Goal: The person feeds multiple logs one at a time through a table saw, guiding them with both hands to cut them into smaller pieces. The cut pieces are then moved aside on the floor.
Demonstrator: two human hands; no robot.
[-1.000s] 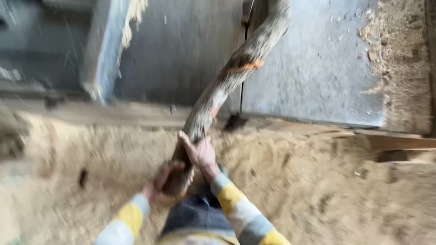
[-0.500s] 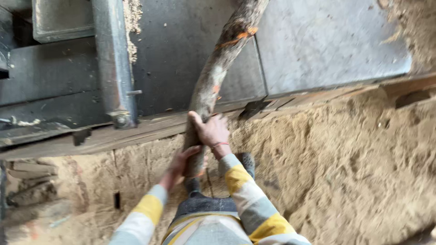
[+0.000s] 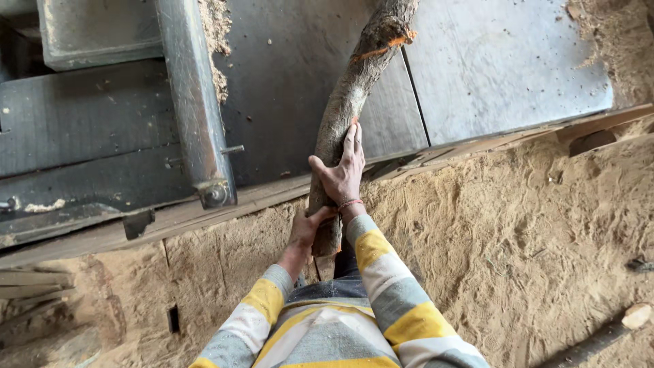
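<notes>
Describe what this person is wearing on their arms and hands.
Both arms wear long knitted sleeves in broad bands of yellow, grey and off-white: the left sleeve and the right sleeve match. The left hand and right hand are bare, without gloves. A thin red thread bracelet circles the right wrist.

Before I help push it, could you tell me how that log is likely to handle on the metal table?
The log looks stiff and probably heavy: both the right hand and left hand grip it. Its rough bark should resist slipping. Being round and slightly bent, it may roll or wobble on the flat metal table.
</notes>
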